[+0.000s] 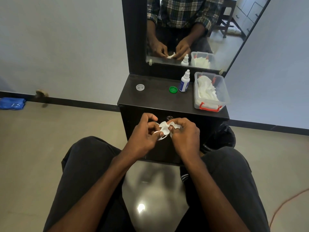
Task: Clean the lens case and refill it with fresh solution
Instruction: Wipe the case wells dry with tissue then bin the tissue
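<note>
Between the knees, just in front of the cabinet [173, 131], both hands work at one small object. Left hand [143, 136] grips the lens case [159, 137], fingers curled round it, holding it steady in mid-air. Right hand [184, 136] pinches a tissue [164, 128] and presses it against the case — judged to be the wiping step, with one hand bracing so the other can rub. Much of the case is hidden by fingers and tissue; which well is being wiped cannot be told.

Both caps are off and lie apart on the cabinet top: clear cap [140, 87] toward the left, green cap [173, 89] near the centre. Bottle [184, 82] stands upright just beside the green cap, nozzle up, within forward reach of either hand. Refilling is judged not yet begun.

Tub [211, 91] sits at the right end of the top, lid off, with more tissues inside — its front corner lies close to the top's front edge. Mirror [192, 30] rises behind, bounding the back of the top.

Open room: the stretch of top between the two caps and in front of them is bare and would take the case when it is set down. The bottle stands close to the tub wall, so a reach from the left has the freer approach.
</note>
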